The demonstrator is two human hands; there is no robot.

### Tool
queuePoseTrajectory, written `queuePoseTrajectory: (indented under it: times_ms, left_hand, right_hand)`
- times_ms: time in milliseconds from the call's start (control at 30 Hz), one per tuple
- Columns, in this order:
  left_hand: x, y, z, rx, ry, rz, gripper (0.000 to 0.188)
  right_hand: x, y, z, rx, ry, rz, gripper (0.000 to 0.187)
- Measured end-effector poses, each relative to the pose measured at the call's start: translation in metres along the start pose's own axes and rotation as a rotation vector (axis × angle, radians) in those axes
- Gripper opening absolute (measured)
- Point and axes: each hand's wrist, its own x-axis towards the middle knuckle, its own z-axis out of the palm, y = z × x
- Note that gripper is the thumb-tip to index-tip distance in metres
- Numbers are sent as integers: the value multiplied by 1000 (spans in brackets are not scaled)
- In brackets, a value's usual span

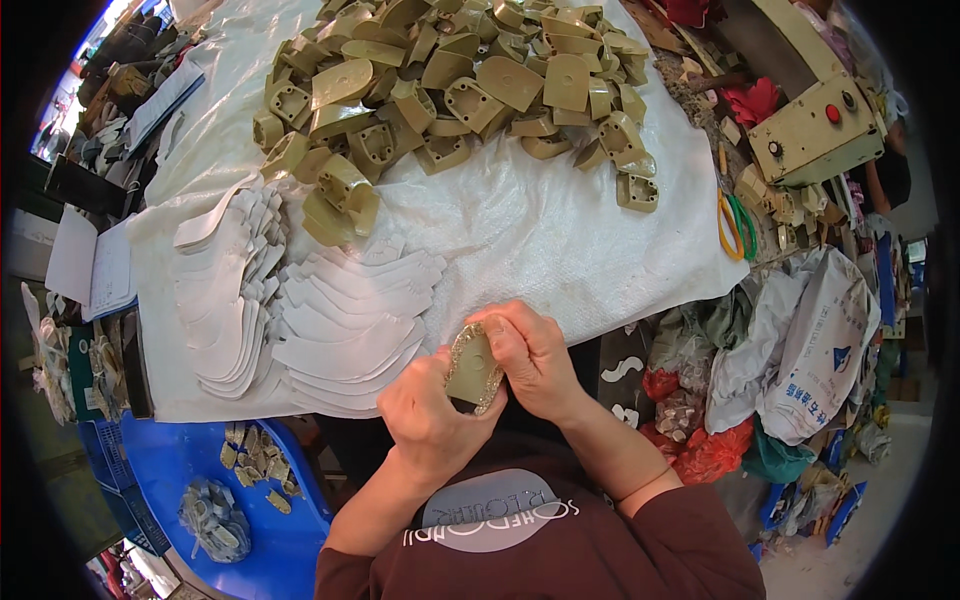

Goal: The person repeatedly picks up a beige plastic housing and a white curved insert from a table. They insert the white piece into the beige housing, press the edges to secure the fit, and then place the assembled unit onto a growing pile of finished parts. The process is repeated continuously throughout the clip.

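Observation:
Close to my body at the table's near edge, both my hands grip one olive-tan shoe heel (470, 368) with a glittery, rough-looking band along its rim. My left hand (425, 405) wraps its left and lower side, fingers curled. My right hand (530, 355) pinches its upper right edge between thumb and fingers. Left of them lie overlapping stacks of thin whitish curved pieces (345, 330), with another stack (225, 290) beside these. A large heap of plain olive-tan shoe heels (510, 82) covers the far part of the table.
White plastic sheeting (560, 240) covers the table. A blue chair (290, 555) at lower left bears glittery pieces (258, 462) and a clear bag (215, 520). On the right stand a beige control box (815, 130) with a red button, rubber bands (735, 228) and white sacks (820, 350).

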Motion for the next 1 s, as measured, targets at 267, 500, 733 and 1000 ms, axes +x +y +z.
queuePoseTrajectory:
  times_ms: [267, 500, 733, 1000]
  left_hand:
    - [-2, -7, -1, 47, 69, 18, 40]
    - [-8, -20, -10, 61, 26, 55, 46]
    - [-40, -50, -61, -65, 91, -191, 49]
    - [-180, -163, -180, 774, 375, -794, 48]
  right_hand:
    - [-5, 15, 8, 562, -98, 120, 32]
    - [-16, 0, 35, 68, 52, -95, 43]
    - [25, -7, 27, -215, -246, -455, 44]
    - [46, -9, 55, -862, -185, -685, 25]
